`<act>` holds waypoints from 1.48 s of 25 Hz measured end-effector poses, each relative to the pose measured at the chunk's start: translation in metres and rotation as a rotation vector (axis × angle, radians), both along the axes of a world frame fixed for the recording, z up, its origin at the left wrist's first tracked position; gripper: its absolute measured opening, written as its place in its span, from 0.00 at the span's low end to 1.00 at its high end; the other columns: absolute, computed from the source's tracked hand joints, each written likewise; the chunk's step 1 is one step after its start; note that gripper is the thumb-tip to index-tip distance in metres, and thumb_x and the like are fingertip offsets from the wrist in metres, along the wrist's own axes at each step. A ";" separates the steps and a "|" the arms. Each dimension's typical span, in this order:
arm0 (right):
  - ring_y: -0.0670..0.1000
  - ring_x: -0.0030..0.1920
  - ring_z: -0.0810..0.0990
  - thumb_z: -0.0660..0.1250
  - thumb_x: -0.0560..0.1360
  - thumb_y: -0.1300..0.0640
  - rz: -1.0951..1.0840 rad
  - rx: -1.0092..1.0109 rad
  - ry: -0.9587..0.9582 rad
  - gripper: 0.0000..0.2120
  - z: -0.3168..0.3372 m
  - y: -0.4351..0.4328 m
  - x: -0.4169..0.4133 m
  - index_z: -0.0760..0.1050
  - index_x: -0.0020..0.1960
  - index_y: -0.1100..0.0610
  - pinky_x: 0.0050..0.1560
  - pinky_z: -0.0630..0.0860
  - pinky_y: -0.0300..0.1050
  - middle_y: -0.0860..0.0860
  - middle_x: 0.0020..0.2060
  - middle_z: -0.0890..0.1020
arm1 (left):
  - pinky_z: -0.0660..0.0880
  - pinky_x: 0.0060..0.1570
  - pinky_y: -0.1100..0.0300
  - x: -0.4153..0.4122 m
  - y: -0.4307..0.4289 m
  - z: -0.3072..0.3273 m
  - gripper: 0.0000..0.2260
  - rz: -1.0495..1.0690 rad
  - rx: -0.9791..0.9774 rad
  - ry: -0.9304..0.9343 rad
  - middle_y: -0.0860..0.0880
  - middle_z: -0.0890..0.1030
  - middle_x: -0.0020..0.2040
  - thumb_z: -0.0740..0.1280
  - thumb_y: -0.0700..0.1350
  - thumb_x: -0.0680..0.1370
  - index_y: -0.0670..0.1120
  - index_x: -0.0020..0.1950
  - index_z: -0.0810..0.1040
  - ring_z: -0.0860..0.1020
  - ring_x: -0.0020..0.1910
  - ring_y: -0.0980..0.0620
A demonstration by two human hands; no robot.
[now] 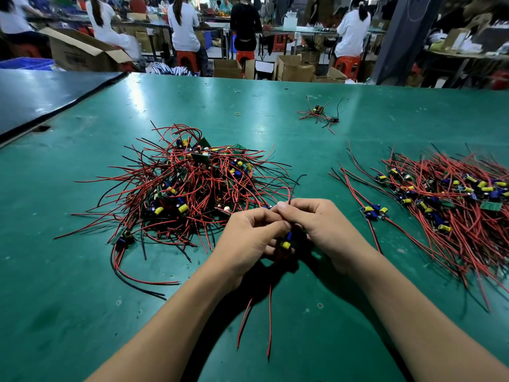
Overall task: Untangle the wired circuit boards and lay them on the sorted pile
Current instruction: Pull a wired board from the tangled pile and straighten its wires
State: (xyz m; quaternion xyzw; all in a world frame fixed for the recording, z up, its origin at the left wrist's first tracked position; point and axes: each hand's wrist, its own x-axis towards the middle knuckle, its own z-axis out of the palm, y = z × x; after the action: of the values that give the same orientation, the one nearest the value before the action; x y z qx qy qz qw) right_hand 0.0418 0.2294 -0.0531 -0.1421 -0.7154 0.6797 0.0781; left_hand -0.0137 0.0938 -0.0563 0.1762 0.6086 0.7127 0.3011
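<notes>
A tangled heap of circuit boards (190, 186) with red and black wires lies left of centre on the green table (82, 299). The sorted pile (451, 199) spreads at the right, its boards in rows with wires fanned out. Between them, near the table's front, my left hand (248, 238) and my right hand (322, 227) hold one small circuit board (286, 244) with a yellow and a blue capacitor. Both hands pinch its wires, fingertips meeting above the board. Two red wires hang down from it toward me; a red and a black wire rise from my right fingers.
A small separate cluster of wired boards (319, 114) and a rubber band (237, 114) lie farther back. A dark blue table (35, 97) adjoins at the left. Several people sit on red stools among cardboard boxes beyond the far edge.
</notes>
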 end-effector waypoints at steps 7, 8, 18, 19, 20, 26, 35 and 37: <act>0.45 0.36 0.80 0.71 0.77 0.52 0.092 0.091 0.020 0.11 0.002 0.015 0.004 0.85 0.53 0.58 0.37 0.76 0.37 0.53 0.41 0.86 | 0.73 0.24 0.65 0.000 -0.001 0.001 0.03 -0.053 -0.009 -0.019 0.48 0.80 0.30 0.68 0.34 0.77 0.38 0.44 0.80 0.79 0.25 0.51; 0.46 0.39 0.81 0.72 0.75 0.51 0.075 0.101 0.033 0.11 0.001 0.016 0.004 0.85 0.52 0.57 0.41 0.77 0.39 0.53 0.42 0.86 | 0.74 0.24 0.65 0.000 -0.002 0.001 0.04 -0.057 -0.011 -0.017 0.48 0.80 0.30 0.68 0.34 0.77 0.39 0.44 0.81 0.79 0.25 0.51; 0.48 0.33 0.78 0.78 0.70 0.47 0.004 -0.024 0.046 0.15 -0.011 0.010 0.002 0.84 0.45 0.59 0.38 0.75 0.41 0.52 0.32 0.83 | 0.71 0.23 0.66 0.000 -0.001 0.003 0.06 -0.051 -0.088 0.023 0.46 0.77 0.26 0.68 0.33 0.76 0.38 0.39 0.78 0.74 0.21 0.54; 0.43 0.27 0.76 0.78 0.71 0.48 -0.034 -0.015 0.073 0.13 -0.011 0.010 0.001 0.84 0.43 0.59 0.31 0.72 0.35 0.47 0.28 0.81 | 0.70 0.22 0.67 -0.001 -0.002 0.004 0.06 -0.058 -0.089 0.010 0.47 0.77 0.26 0.68 0.33 0.76 0.38 0.38 0.78 0.74 0.20 0.54; 0.40 0.24 0.73 0.78 0.71 0.50 -0.083 0.016 0.106 0.11 -0.011 0.011 0.000 0.84 0.41 0.58 0.26 0.69 0.31 0.44 0.24 0.78 | 0.70 0.22 0.67 -0.002 -0.003 0.004 0.06 -0.067 -0.091 0.000 0.46 0.76 0.27 0.68 0.33 0.76 0.39 0.38 0.79 0.73 0.20 0.54; 0.40 0.36 0.79 0.77 0.72 0.48 -0.385 0.382 0.214 0.11 -0.017 0.025 -0.013 0.84 0.38 0.55 0.44 0.74 0.37 0.45 0.33 0.85 | 0.70 0.23 0.67 0.001 -0.003 0.007 0.05 -0.112 -0.100 0.015 0.49 0.76 0.26 0.68 0.34 0.76 0.38 0.40 0.78 0.75 0.22 0.53; 0.42 0.20 0.59 0.70 0.73 0.44 -0.210 -0.329 0.131 0.15 -0.010 0.015 -0.016 0.84 0.35 0.54 0.22 0.57 0.34 0.48 0.26 0.68 | 0.75 0.28 0.65 0.001 0.001 0.005 0.04 -0.087 -0.050 -0.018 0.42 0.84 0.38 0.68 0.38 0.78 0.40 0.45 0.82 0.81 0.29 0.51; 0.42 0.20 0.60 0.70 0.71 0.43 -0.152 -0.330 0.074 0.15 -0.008 0.011 -0.014 0.84 0.35 0.53 0.25 0.60 0.35 0.47 0.25 0.69 | 0.77 0.29 0.64 0.000 0.002 0.004 0.05 -0.078 -0.013 -0.028 0.41 0.85 0.40 0.68 0.39 0.78 0.41 0.46 0.83 0.82 0.31 0.50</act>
State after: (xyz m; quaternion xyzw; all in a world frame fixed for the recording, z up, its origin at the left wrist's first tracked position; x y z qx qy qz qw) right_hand 0.0274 0.2407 -0.0612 -0.1816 -0.5781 0.7846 0.1310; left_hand -0.0133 0.0963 -0.0526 0.1879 0.6018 0.6987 0.3381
